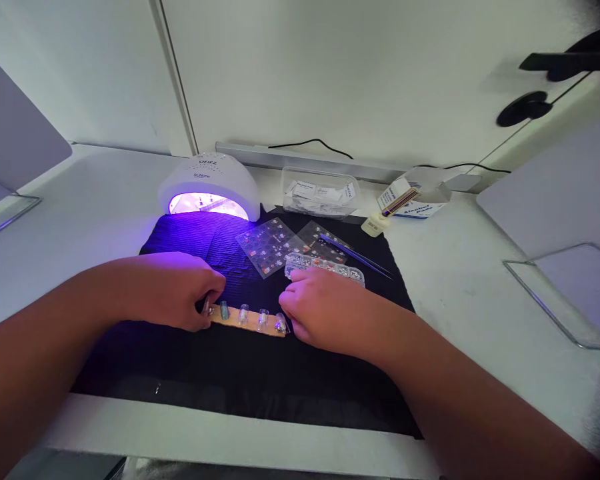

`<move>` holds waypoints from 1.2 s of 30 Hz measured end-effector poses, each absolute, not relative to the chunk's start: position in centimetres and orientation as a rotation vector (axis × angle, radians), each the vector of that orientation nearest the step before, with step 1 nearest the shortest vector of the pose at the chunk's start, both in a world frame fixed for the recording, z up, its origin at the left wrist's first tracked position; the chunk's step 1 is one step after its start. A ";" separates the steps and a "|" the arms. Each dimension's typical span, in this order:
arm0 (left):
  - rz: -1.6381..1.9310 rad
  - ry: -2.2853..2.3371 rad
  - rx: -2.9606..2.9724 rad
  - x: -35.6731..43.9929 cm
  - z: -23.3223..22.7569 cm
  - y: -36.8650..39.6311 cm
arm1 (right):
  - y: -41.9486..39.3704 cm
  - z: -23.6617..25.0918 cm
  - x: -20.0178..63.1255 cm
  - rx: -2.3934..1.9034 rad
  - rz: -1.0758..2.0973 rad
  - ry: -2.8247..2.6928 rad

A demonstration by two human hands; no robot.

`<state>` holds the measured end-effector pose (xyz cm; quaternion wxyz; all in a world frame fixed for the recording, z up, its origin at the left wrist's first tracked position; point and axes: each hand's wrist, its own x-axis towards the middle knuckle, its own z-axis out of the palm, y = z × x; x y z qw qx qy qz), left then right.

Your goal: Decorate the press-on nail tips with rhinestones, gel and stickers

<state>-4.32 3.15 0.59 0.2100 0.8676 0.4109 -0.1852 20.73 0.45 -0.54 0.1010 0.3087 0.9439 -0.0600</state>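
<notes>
A tan strip (250, 323) carrying several small nail tips lies on the black mat (240, 373). My left hand (173, 288) pinches the strip's left end between thumb and fingers. My right hand (320, 308) rests with curled fingers at the strip's right end, touching the tip there. Just behind my right hand sits a clear compartment box of small gems (325, 268).
A white nail lamp (209, 185) glows purple at the mat's back left. Clear sticker sheets (267, 245), dark tweezers (355, 256), a clear plastic box (320, 191), a small bottle (376, 224) and a white carton (413, 197) lie behind. Wire stands (560, 293) flank both sides.
</notes>
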 end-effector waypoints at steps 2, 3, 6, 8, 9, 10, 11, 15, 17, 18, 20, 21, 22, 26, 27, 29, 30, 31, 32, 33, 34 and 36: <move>-0.510 1.164 2.416 -4.7 0.5 3.3 | 0.4 -0.6 20.8 0.909 -0.184 2.794; -0.512 1.171 2.419 -4.8 0.5 3.4 | 0.4 -0.5 20.8 0.908 -0.194 2.792; -0.533 1.185 2.429 -4.9 0.5 3.5 | 0.4 -0.2 21.0 0.929 -0.229 2.773; -0.542 1.184 2.427 -4.9 0.4 3.6 | 0.3 0.0 21.1 0.949 -0.244 2.761; -0.538 1.178 2.426 -4.9 0.4 3.6 | 0.3 0.1 21.1 0.956 -0.247 2.759; -0.534 1.174 2.424 -4.9 0.3 3.7 | 0.3 0.2 21.1 0.959 -0.247 2.760; -0.530 1.172 2.422 -4.9 0.2 3.7 | 0.3 0.3 21.1 0.958 -0.244 2.764; -0.509 1.165 2.419 -5.0 0.1 3.7 | 0.2 0.3 21.1 0.923 -0.216 2.779; -0.508 1.156 2.423 -4.9 0.2 3.7 | 0.2 0.2 21.1 0.927 -0.218 2.774; -0.513 1.154 2.424 -4.8 0.3 3.7 | 0.2 0.2 21.1 0.937 -0.223 2.774; -0.526 1.156 2.422 -4.8 0.5 3.7 | 0.3 0.1 21.1 0.958 -0.237 2.780; -0.533 1.156 2.417 -4.8 0.6 3.7 | 0.3 0.1 21.1 0.961 -0.247 2.783; -0.537 1.155 2.411 -4.8 0.7 3.8 | 0.3 0.2 21.2 0.963 -0.257 2.782; -0.537 1.146 2.380 -4.9 0.9 4.0 | 0.5 0.3 21.3 0.992 -0.282 2.753; -0.536 1.146 2.374 -4.9 1.0 4.0 | 0.6 0.4 21.3 0.998 -0.289 2.750; -0.535 1.146 2.369 -4.9 1.0 4.0 | 0.6 0.5 21.4 0.999 -0.319 2.750; -0.528 1.146 2.372 -4.9 1.0 4.0 | 0.7 0.5 21.4 1.001 -0.338 2.752; -0.524 1.142 2.372 -4.9 1.1 4.0 | 0.7 0.5 21.4 1.008 -0.356 2.752; -0.518 1.143 2.371 -4.9 1.0 4.0 | 0.8 0.5 21.4 1.019 -0.372 2.750; -0.517 1.142 2.369 -4.9 1.0 4.1 | 0.9 0.5 21.3 1.030 -0.386 2.744; -0.519 1.140 2.366 -5.0 1.0 4.1 | 1.0 0.5 21.3 1.040 -0.398 2.737; -0.524 1.137 2.360 -5.1 1.0 4.2 | 1.2 0.3 21.3 1.053 -0.419 2.733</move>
